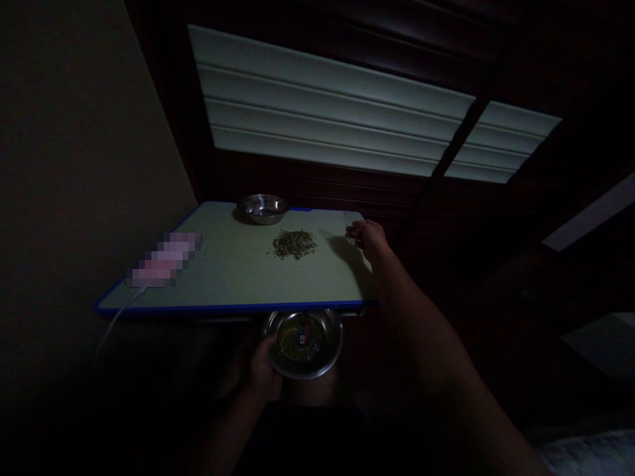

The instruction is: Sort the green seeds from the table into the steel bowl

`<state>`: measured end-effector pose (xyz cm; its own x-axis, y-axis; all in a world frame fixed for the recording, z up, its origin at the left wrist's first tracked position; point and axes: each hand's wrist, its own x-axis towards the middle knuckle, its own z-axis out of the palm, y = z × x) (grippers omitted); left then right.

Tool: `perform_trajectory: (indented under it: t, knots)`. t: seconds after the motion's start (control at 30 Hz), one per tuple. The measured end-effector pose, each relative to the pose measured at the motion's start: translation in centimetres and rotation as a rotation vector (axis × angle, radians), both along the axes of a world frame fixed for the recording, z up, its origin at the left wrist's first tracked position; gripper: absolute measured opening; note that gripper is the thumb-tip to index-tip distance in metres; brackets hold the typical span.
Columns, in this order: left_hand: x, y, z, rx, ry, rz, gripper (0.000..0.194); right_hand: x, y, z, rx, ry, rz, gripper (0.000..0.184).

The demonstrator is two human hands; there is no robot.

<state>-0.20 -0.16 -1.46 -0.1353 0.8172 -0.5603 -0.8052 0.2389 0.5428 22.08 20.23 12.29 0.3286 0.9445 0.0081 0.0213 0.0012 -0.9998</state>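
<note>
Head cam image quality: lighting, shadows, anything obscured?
Head view: very dim, lower left near black; right hand throws a soft shadow on the tabletop; weak glints on far bowl and held bowl; pink item pixelated, unidentifiable.

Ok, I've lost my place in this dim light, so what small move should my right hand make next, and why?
I'd probably bring the right hand left to the loose grains: they lie spread on the tabletop, the hand is to their right, and the left hand holds the lower bowl just below the near edge.
</note>
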Motion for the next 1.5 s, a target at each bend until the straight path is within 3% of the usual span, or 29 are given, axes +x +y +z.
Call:
perform_trajectory:
  t: [0.1, 0.27, 0.43, 0.6, 0.93, 1.27, 1.5]
  knots:
    - [-0.1, 0.1, -0.3, -0.011, -0.02, -0.01, 0.015, -1.8, 0.0, -0.5, 0.02, 0.07, 0.06, 0.015]
    - [0.0, 0.0, 0.3, -0.043, -0.041, -0.014, 0.015, -3.6, -0.4, -1.9, 0.068, -0.052, 0.072, 0.027]
    - [0.1, -0.1, 1.2, -0.035, -0.029, 0.002, 0.012, -3.6, -0.8, -3.0, 0.148, -0.232, 0.148, 0.019]
    - [-0.1, 0.0, 1.0, -0.025, 0.019, 0.014, 0.014, -3.6, -0.5, -3.9, 0.192, -0.361, 0.174, 0.014]
    - [0.2, -0.1, 1.5, -0.048, 0.001, 0.003, 0.014, -3.3, -0.3, -4.5, 0.221, -0.479, 0.167, 0.019]
    - [-0.3, 0.0, -0.3, 0.03, -0.01, -0.003, 0.022, -3.6, -0.6, -4.1, 0.224, -0.484, 0.223, 0.018]
    - [-0.1, 0.0, 1.0, -0.035, 0.013, -0.02, 0.014, -3.6, -0.6, -4.2, 0.222, -0.474, 0.206, 0.017]
